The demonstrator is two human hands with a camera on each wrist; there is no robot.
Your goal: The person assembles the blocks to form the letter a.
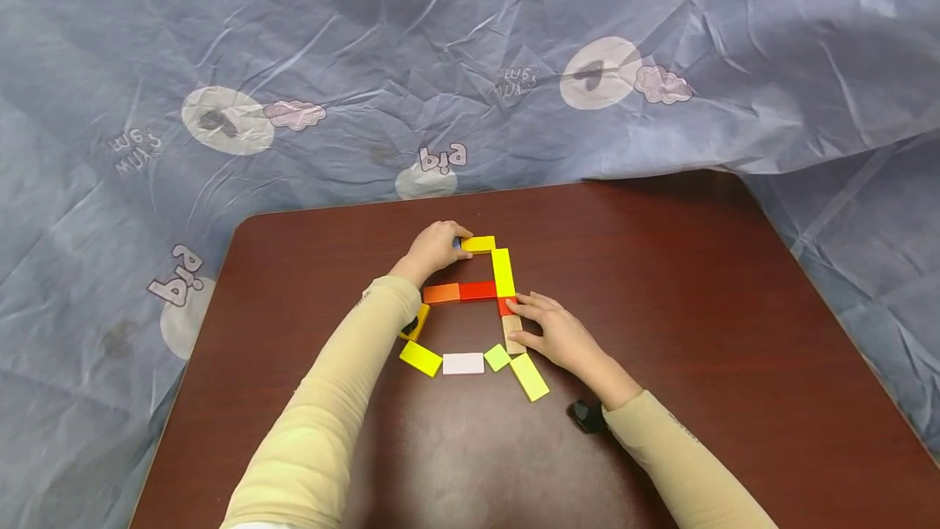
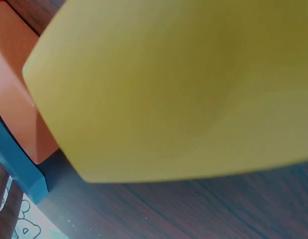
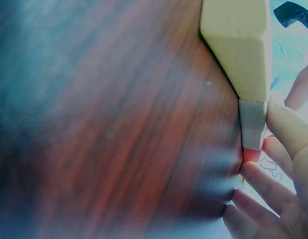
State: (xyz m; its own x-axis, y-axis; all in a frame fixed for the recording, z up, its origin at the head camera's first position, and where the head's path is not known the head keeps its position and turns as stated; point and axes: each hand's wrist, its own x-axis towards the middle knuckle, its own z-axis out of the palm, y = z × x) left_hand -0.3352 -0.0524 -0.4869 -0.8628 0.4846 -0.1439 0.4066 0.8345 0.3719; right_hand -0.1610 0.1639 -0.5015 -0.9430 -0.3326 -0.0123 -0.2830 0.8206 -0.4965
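Note:
My left hand is at the far end of an outline of flat blocks, its thumb and fingers pinching a mostly hidden blue block beside a yellow block. My right hand rests along the outline's right side. Its fairly straight fingers touch a red block, and its thumb lies against a plain wooden block. Beyond these runs a long yellow block. In the left wrist view, a yellow block fills most of the picture, with an orange block behind it.
An orange block and a red block form a crossbar. Along the near side lie a yellow block, a white block, a small green block and a yellow-green block. A printed cloth hangs behind the brown table.

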